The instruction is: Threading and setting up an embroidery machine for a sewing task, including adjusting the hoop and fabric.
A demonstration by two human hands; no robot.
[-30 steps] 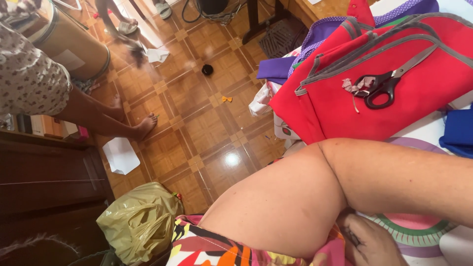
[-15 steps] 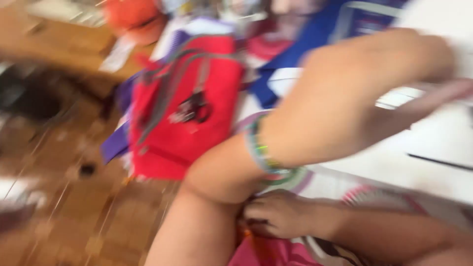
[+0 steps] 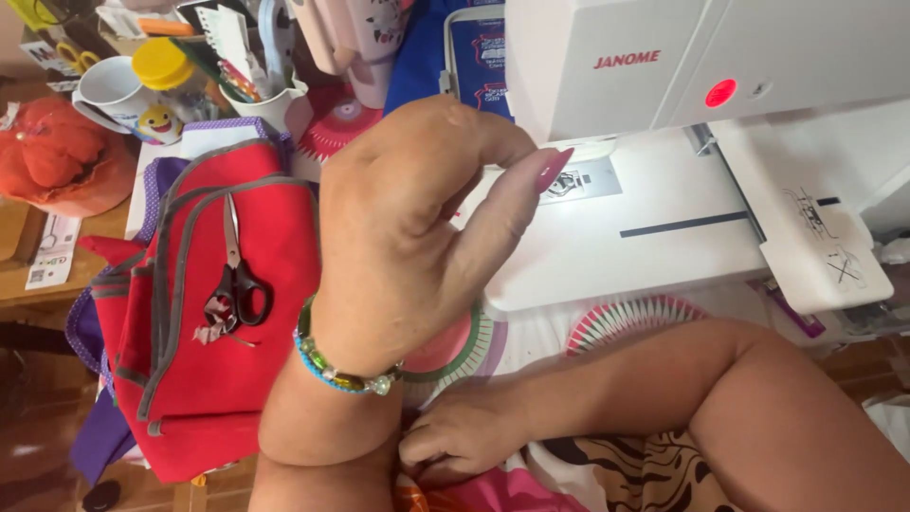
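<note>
We are holding our left hand (image 3: pixel 417 228) up in front of the camera, fingers curled loosely with the thumb and a pink-nailed finger close together; whether anything thin is pinched between them we cannot tell. A beaded green and blue bracelet (image 3: pixel 332 365) is sitting on that wrist. Our right hand (image 3: pixel 464 441) is lying low, below the left wrist, fingers bent and pressing on a bright pink and orange patterned fabric (image 3: pixel 493 493); a firm grip is not clear.

Beyond the left hand's fingertips, a white sewing machine (image 3: pixel 664 142) with a red round light is standing on the surface (image 3: pixel 28 294), its flat bed just right of the raised hand. Left of the left hand, a red fabric bag with grey trim (image 3: pixel 190 379) is lying, and small black-handled scissors (image 3: pixel 232 275) are resting on top of it, well apart from both hands. Farther up-left of the hands we are seeing a white mug with a yellow cartoon face (image 3: pixel 123 100), an orange pumpkin-shaped cushion (image 3: pixel 62 156) and a white cup stuffed with pens (image 3: pixel 256 90).
</note>
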